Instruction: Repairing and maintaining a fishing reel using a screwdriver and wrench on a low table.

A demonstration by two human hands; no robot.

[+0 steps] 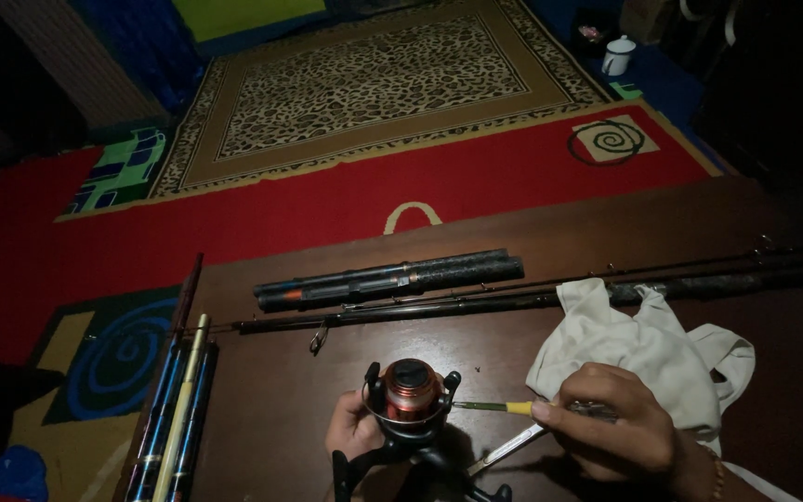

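Hands work at the near edge of a dark wooden table (606,232), in dim light that hides much detail. One fishing reel (411,395), black with a copper-red spool, stands near the middle of that edge; its lower part is cut off by the bottom of the frame. The left hand (350,429) is closed around the reel from the left, its fingers mostly hidden behind the body. The right hand (611,423) pinches one thin tool (490,406) with a yellow grip, the tip touching the reel's right side. A silvery bar (506,450) lies just below that hand; what it is cannot be told.

One crumpled white cloth (643,344) lies behind the right hand, partly hidden by it. At the table's left edge sits a bundle of rod sections (174,418), blue and pale yellow; their number is hard to count and their near ends are cut off.

Farther back, one long thin rod (476,302) crosses the table, its right end lost in shadow. Beyond it lie two short dark tubes (392,277) side by side.

Past the far edge a red carpet (327,214) and a leopard-print rug (374,79) cover the floor, with one white lidded mug (619,56) far off.
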